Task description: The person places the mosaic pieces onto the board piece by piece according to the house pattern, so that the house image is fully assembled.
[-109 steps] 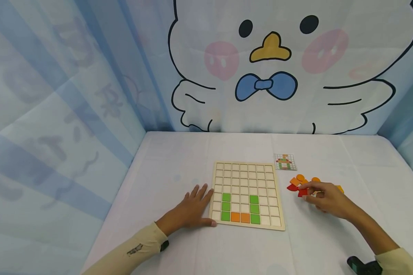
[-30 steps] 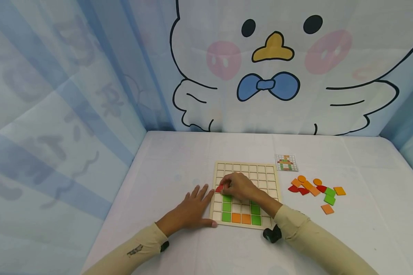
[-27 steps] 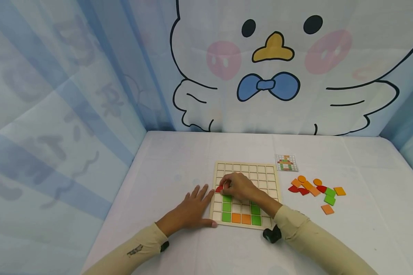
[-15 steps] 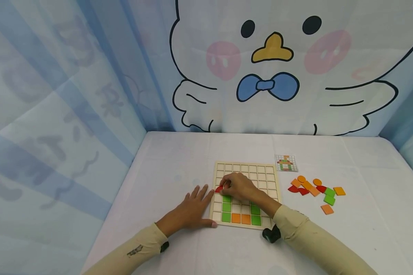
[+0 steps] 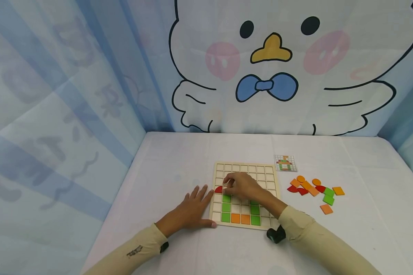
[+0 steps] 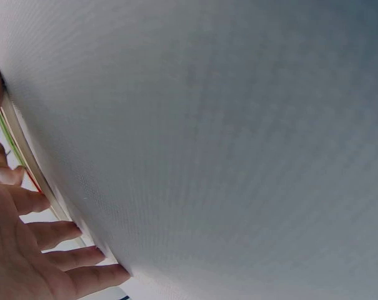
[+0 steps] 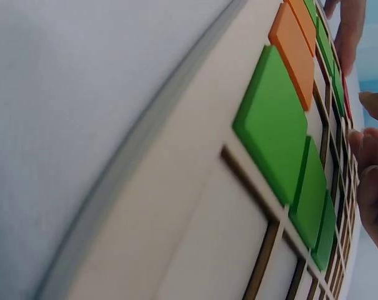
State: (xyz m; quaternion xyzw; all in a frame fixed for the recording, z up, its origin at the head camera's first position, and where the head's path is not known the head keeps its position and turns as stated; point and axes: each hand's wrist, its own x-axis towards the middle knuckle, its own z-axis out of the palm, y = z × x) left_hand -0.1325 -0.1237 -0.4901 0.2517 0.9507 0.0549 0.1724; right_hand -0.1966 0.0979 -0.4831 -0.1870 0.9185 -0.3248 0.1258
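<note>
My left hand [image 5: 192,208] lies with spread, straight fingers along the left edge of the wooden grid board [image 5: 282,225]. In the left wrist view its fingers [image 6: 89,259] touch the board's side. A red round-edged tile [image 5: 218,189] sits in the leftmost column, just above the rows with green tiles [image 5: 226,207]. Over the board, my right hand [image 5: 242,186] hovers to the right of that red tile, thumb and index finger apart with nothing between them. Two orange tiles [image 5: 240,218] lie in the bottom row between green ones. The right hand covers some middle cells.
A small pattern card [image 5: 286,163] lies by the board's upper right corner. Right of the board is a loose group of tiles: orange discs [image 5: 300,178], red pieces [image 5: 302,191], green squares [image 5: 328,199] and an orange square [image 5: 326,209]. Patterned cloth hangs behind the table.
My right hand went from the loose tiles to the board with a red tile, set it in the left column, then let go and shifted slightly right. The left hand stayed put.
</note>
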